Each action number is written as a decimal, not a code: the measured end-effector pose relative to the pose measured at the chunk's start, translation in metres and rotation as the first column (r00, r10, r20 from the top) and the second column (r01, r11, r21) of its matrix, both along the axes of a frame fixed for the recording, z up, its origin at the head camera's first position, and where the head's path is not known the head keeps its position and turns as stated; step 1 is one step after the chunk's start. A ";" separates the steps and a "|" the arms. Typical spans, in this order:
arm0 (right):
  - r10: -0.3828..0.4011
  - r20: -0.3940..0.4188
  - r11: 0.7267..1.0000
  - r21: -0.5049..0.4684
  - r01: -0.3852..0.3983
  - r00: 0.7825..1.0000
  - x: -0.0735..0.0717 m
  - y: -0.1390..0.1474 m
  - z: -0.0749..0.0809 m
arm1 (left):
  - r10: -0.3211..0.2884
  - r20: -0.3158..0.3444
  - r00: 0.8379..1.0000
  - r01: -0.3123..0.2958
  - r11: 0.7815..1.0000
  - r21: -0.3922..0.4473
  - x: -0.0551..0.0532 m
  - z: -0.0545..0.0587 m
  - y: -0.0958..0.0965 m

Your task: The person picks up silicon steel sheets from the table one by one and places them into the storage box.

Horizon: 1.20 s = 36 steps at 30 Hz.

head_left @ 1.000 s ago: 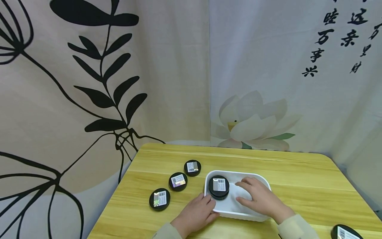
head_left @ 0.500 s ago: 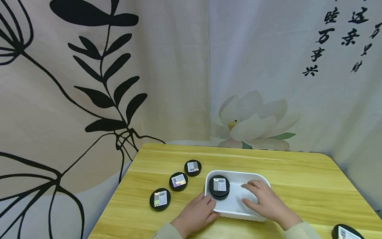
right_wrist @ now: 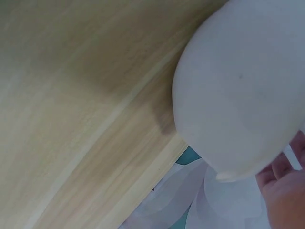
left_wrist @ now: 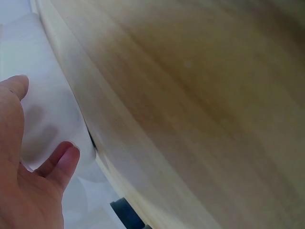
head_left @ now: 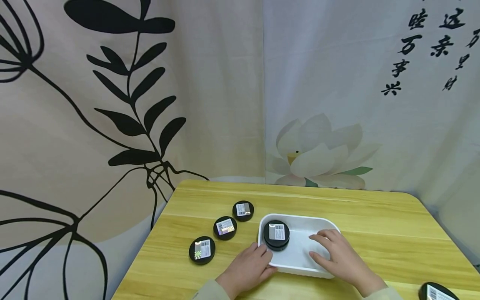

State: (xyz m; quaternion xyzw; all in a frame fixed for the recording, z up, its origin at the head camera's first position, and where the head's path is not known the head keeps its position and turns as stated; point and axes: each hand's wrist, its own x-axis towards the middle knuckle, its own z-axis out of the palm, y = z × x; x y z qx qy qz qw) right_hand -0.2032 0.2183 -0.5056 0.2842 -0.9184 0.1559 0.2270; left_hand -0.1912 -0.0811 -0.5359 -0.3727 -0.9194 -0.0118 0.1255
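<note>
A white plastic box (head_left: 300,273) stands on the table, with my left hand (head_left: 245,268) gripping its near left corner. The left wrist view shows the thumb and a finger of that hand spread along the box's white wall (left_wrist: 52,81). Inside the box, at its left end, a flat round black container (head_left: 276,234) with a barcode label rests on another black one. My right hand (head_left: 343,256) hovers over the box's right end, fingers loosely bent and apart, holding nothing. In the right wrist view its fingers are partly hidden behind the box's rounded wall (right_wrist: 233,90).
Three similar black containers lie in a slanting row left of the box: a near one (head_left: 202,250), a middle one (head_left: 225,228) and a far one (head_left: 243,211). Another black container (head_left: 436,291) is cut off at the lower right. A printed curtain (head_left: 225,104) hangs behind the wooden table (head_left: 375,221).
My right hand has drawn away to the right from the stacked black containers. The left hand stays at the box's corner, and the containers keep their places.
</note>
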 end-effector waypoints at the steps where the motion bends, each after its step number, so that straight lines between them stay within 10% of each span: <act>1: -0.002 -0.004 1.000 0.001 0.002 1.000 0.000 0.000 -0.001 | -0.001 -0.001 1.000 0.001 1.000 -0.001 0.000 0.000 0.000; 36: -0.072 -0.020 0.995 -0.073 0.070 0.997 0.010 0.010 -0.011 | -0.012 -0.038 0.999 0.012 1.000 0.010 -0.003 -0.006 -0.001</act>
